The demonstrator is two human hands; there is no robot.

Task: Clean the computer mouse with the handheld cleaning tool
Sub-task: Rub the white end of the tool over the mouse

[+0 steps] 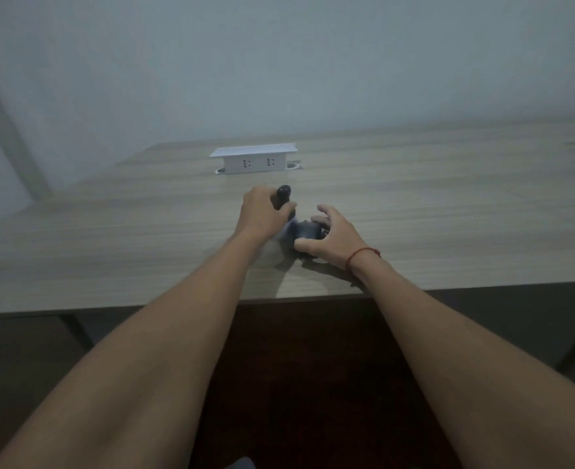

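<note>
Dark plastic fills both hands: the left hand (262,211) is closed round the black handle of a cleaning tool (283,198), its rounded top sticking up above the knuckles, its lower end blurred where it meets the mouse (308,231). The right hand (326,233) clamps the mouse from the side, thumb on the near flank and fingers (323,211) curled over the far one, pinning it to the table (110,231). A red string (360,255) circles the right wrist. The mouse sits towards the near edge of the table, roughly midway along it. The tabletop is pale wood-grain laminate. Near the far edge stands a white socket box (254,159) with two outlets facing the person. Behind rises a plain grey-blue wall (279,62); the room is dim, and below the near edge the floor (299,367) looks dark reddish
</note>
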